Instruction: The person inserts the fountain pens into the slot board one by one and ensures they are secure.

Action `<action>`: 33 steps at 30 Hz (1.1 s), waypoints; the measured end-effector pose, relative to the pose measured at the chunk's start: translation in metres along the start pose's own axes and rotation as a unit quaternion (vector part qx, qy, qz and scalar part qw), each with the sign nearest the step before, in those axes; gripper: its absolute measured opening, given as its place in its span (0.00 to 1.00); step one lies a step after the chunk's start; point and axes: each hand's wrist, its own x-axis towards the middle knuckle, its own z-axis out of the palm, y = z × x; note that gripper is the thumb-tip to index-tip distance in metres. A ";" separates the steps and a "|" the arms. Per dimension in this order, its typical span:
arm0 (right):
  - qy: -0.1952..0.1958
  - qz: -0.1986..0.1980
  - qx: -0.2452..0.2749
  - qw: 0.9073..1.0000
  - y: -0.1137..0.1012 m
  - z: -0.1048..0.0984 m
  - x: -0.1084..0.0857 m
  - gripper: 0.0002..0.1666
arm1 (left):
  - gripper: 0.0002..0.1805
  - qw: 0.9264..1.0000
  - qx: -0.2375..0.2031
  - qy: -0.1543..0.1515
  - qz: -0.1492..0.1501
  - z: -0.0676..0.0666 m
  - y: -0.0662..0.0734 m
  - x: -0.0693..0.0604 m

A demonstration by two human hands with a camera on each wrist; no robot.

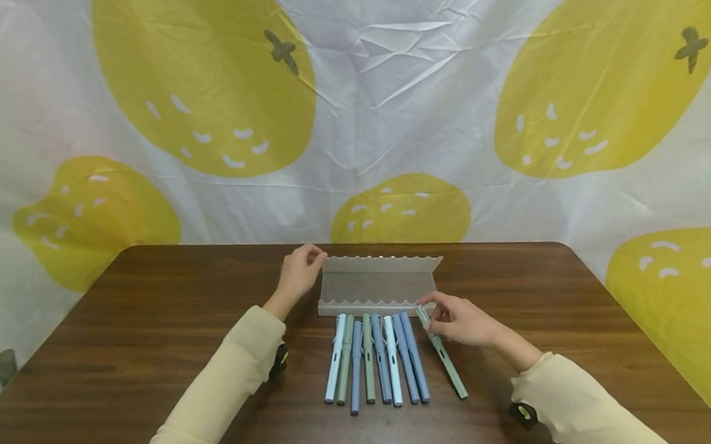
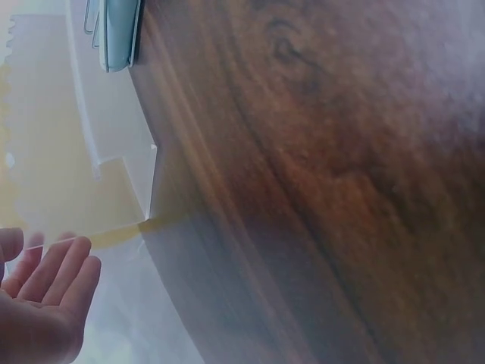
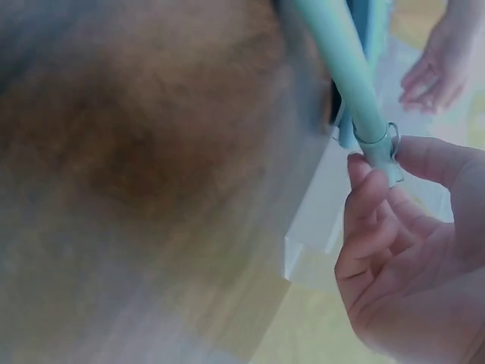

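Note:
A translucent plastic pen tray with scalloped edges (image 1: 377,286) stands open towards the back of the table. My left hand (image 1: 299,272) holds its upper left corner; in the left wrist view the thumb and fingers lie on either side of the tray's thin sheet (image 2: 45,152). Between thumb and fingertips, my right hand (image 1: 466,318) pinches the clip end of a pale green pen (image 1: 449,366). That pen slants near the tray's front right corner; in the right wrist view its metal clip (image 3: 395,140) shows beside the thumb.
Several capped pens in light blue, green and blue lie side by side before the tray, among them a light blue pen (image 1: 333,371) and a blue pen (image 1: 356,376). A white curtain with yellow fruit prints (image 1: 403,213) hangs behind the brown wooden table (image 1: 156,340).

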 end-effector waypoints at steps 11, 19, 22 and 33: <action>0.040 -0.008 0.078 0.996 -0.002 -0.021 0.004 0.23 | 0.12 0.999 -0.020 0.006 -0.026 0.001 -0.002 0.001; 0.101 -0.005 0.075 0.992 -0.003 -0.035 0.009 0.22 | 0.12 0.998 -0.044 0.007 -0.033 -0.001 -0.003 0.003; 0.120 -0.005 0.071 0.990 -0.002 -0.040 0.013 0.22 | 0.12 0.997 -0.056 0.005 -0.046 -0.002 -0.003 0.003; 0.193 -0.006 0.050 0.980 -0.034 -0.057 0.020 0.23 | 0.12 0.987 -0.125 0.007 -0.099 -0.003 -0.001 0.000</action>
